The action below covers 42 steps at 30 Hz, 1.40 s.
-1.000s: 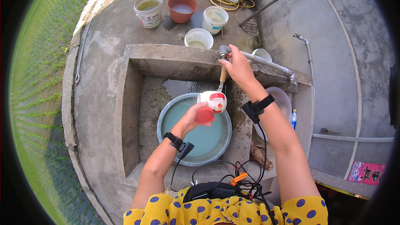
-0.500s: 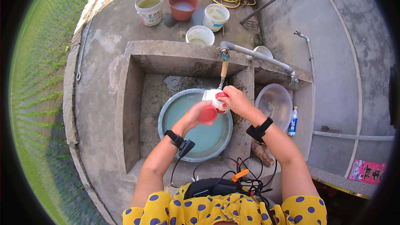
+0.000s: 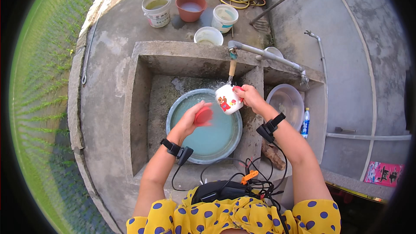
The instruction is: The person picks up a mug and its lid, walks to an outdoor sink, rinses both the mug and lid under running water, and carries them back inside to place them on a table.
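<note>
My right hand [image 3: 252, 97] grips the red handle of a white mug [image 3: 228, 100] printed with a red and brown cartoon bear. The mug is tilted just below the tap's tan spout piece [image 3: 232, 67], and water runs down at its rim. To the left, my left hand [image 3: 187, 120] has its fingers around a round, flat red piece [image 3: 203, 116], smeared by motion; whether it is a lid or a scrubber I cannot tell. Both hands are over a blue-grey basin [image 3: 169, 126] of cloudy water, and the red piece is apart from the mug.
A concrete sink [image 3: 129, 108] surrounds the basin. Its right compartment holds a translucent tub [image 3: 299, 99], a blue-labelled bottle [image 3: 305, 123] and a brown log-like piece [image 3: 274, 155]. Behind stand a white bucket [image 3: 157, 17] and a red-brown bucket [image 3: 190, 13]. Black cables [image 3: 268, 186] hang at my waist.
My left hand has moved left and away from the mug with the red piece. The mug has turned, so its bear print shows, and it sits closer under the tap.
</note>
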### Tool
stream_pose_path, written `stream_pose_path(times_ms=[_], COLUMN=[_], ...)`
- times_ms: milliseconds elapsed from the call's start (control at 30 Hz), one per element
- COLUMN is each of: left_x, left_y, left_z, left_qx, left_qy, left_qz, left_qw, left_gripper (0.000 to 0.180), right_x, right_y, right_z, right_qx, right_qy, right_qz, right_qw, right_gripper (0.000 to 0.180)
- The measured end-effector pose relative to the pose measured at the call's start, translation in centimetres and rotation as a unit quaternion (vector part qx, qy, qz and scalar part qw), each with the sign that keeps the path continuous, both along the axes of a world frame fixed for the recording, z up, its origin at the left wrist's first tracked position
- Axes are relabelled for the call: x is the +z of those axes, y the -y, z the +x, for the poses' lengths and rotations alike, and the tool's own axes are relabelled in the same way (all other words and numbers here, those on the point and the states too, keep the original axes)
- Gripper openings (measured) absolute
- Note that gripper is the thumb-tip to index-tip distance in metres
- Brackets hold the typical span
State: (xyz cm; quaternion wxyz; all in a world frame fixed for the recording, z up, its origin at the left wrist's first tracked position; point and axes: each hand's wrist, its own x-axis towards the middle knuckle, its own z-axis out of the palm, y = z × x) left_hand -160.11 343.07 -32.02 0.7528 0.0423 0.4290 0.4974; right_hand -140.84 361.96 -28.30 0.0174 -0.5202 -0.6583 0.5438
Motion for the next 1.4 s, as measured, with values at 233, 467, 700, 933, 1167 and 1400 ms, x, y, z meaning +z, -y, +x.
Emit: stream_pose_path(times_ms=[233, 467, 700, 933, 1167, 1400], left_x=[0.9, 1.1, 0.5, 0.5, 0.6, 0.5], left_y=[2.5, 4.1, 4.6, 4.8, 4.9, 4.7], left_z=[-1.2, -2.2, -2.8, -2.6, -2.1, -1.9], left_qx=[0.042, 0.070, 0.087, 0.093, 0.085, 0.083], left_qy=[0.013, 0.027, 0.014, 0.021, 0.023, 0.031], left_qz=[-0.004, 0.004, -0.002, -0.009, -0.014, -0.012], left_qw=[0.999, 0.997, 0.996, 0.995, 0.996, 0.996], left_gripper=[0.048, 0.050, 0.049, 0.049, 0.049, 0.048], right_x=[-1.8, -3.4, -5.0, -5.7, -7.3, -7.3], right_y=[-1.4, -1.8, -2.0, -1.4, -2.6, -3.5], right_z=[-0.6, -3.0, -4.5, -5.9, -5.5, -4.6], right_qx=[-0.160, -0.277, -0.313, -0.354, -0.346, -0.431], right_qy=[-0.089, -0.096, -0.108, -0.152, -0.177, -0.184], right_qz=[-0.222, -0.267, -0.311, -0.334, -0.346, -0.391], right_qw=[0.958, 0.918, 0.891, 0.861, 0.854, 0.792], right_gripper=[0.031, 0.034, 0.031, 0.021, 0.022, 0.037])
